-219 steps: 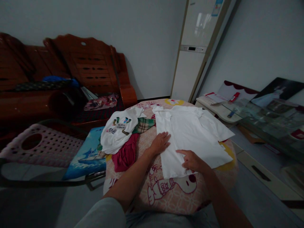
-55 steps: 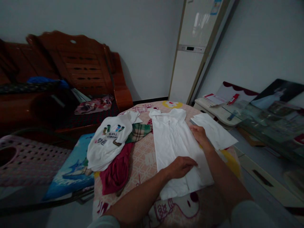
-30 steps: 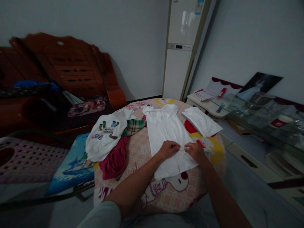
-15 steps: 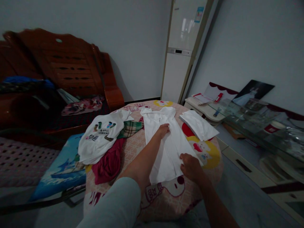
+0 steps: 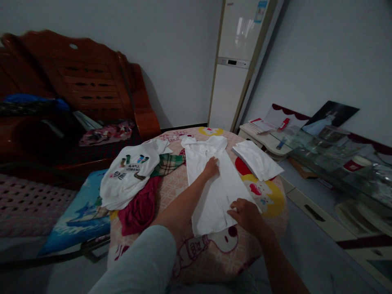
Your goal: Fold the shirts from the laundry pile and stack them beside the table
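A printed top (image 5: 128, 175) lies left; then, on the table (image 5: 171, 188), the shirt (image 5: 211, 208) runs lengthwise away from me, beneath my left hand (image 5: 211, 167) near its collar, fingers bunched, and my right hand (image 5: 247, 214) nearer its hem, fingers half-curled; I can't tell if either pinches cloth.
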Available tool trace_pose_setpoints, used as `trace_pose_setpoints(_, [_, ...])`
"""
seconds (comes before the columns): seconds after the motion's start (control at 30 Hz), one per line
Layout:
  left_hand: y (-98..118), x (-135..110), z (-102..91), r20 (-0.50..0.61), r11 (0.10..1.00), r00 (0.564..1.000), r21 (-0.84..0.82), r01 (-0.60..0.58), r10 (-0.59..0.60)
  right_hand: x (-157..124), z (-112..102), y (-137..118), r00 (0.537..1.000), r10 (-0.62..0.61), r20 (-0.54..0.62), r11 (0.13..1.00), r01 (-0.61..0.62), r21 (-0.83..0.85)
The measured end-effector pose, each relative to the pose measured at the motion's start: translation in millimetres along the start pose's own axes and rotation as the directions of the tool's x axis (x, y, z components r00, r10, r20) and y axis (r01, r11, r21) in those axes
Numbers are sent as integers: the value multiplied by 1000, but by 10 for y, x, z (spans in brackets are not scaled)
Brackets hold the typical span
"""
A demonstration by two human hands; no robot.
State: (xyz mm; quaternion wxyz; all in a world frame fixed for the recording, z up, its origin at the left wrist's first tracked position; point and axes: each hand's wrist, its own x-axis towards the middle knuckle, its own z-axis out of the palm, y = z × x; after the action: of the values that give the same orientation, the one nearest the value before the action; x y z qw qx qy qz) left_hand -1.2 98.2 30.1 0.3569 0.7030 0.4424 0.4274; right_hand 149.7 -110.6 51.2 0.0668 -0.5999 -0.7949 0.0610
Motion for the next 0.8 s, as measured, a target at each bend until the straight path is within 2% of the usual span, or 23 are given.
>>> trace_pose_setpoints(0.1, [62, -349, -26, 70, 987, 996, 151, -61, 51, -11, -47, 96, 999, -28, -31, 990, 32, 137])
trace_pose_setpoints(0.2, [153, -878, -140, 264, 923, 963, 357, -145, 50, -92, -54, 291, 986, -25, -162, 973, 62, 224])
trace_pose_setpoints(0.27, [261, -1262, -266, 380, 886, 922, 402, -232, 69, -182, -32, 407, 978, -60, -198, 968, 105, 226])
trace_pose_setpoints(0.33, [395, -1610, -395, 462, 855, 882, 418, -306, 90, -277, 1, 468, 981, -125, -148, 964, 155, 216])
trace_pose_setpoints(0.43, [554, -1995, -515, 571, 800, 820, 475, -366, 36, -379, 53, 452, 980, -192, -53, 966, 198, 167])
trace_pose_setpoints(0.53, [589, -2214, -510, 630, 728, 777, 526, -440, 13, -409, 111, 382, 974, -221, -52, 972, 225, 66])
trace_pose_setpoints(0.7, [529, -2353, -406, 617, 643, 785, 582, -497, 48, -372, 216, 317, 966, -225, -124, 974, 218, -70])
trace_pose_setpoints(0.8, [498, -2358, -376, 603, 629, 796, 596, -499, 61, -353, 280, 311, 959, -215, -184, 975, 198, -104])
